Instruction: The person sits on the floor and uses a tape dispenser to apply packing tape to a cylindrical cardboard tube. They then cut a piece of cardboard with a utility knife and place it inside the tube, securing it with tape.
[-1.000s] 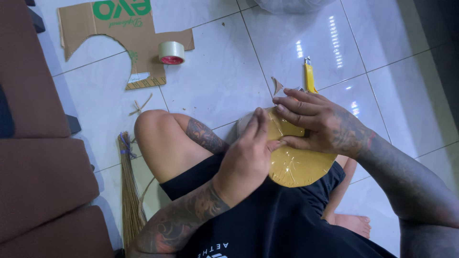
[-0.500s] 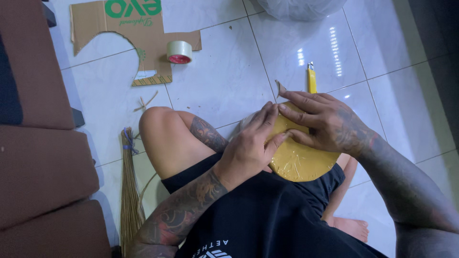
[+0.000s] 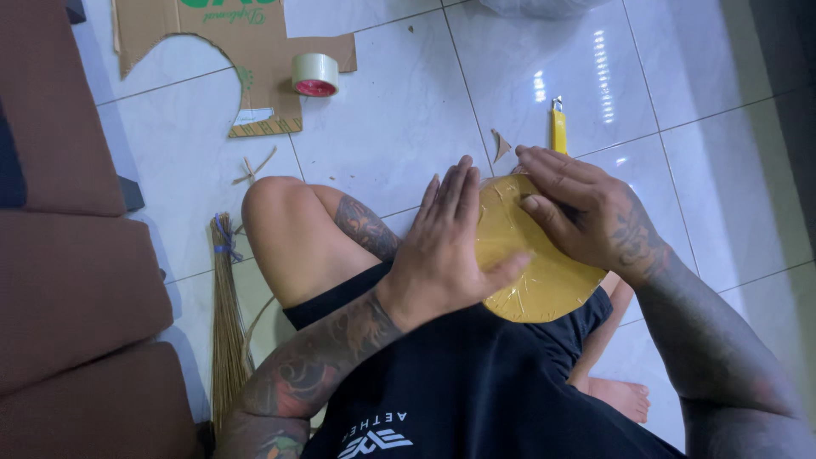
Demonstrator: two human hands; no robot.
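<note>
A round yellow disc (image 3: 531, 285), glossy as if covered in clear tape, rests on my lap. My left hand (image 3: 446, 246) lies flat on its left side, fingers stretched out together and thumb across the face. My right hand (image 3: 578, 208) presses down on the disc's upper right part with the fingers spread over the rim. I sit on the white tiled floor (image 3: 399, 127) in black shorts, with my left knee (image 3: 276, 212) raised.
A roll of clear tape (image 3: 315, 75) sits on a cut cardboard sheet (image 3: 255, 42) at the top. A yellow utility knife (image 3: 558, 127) and a cardboard scrap (image 3: 500, 144) lie just beyond the disc. A straw broom (image 3: 228, 323) lies left, beside brown cushions (image 3: 68, 280).
My left hand has flattened out, its fingers now stretched forward over the disc's left edge. The right hand has shifted slightly on the disc's top. The view has moved a little.
</note>
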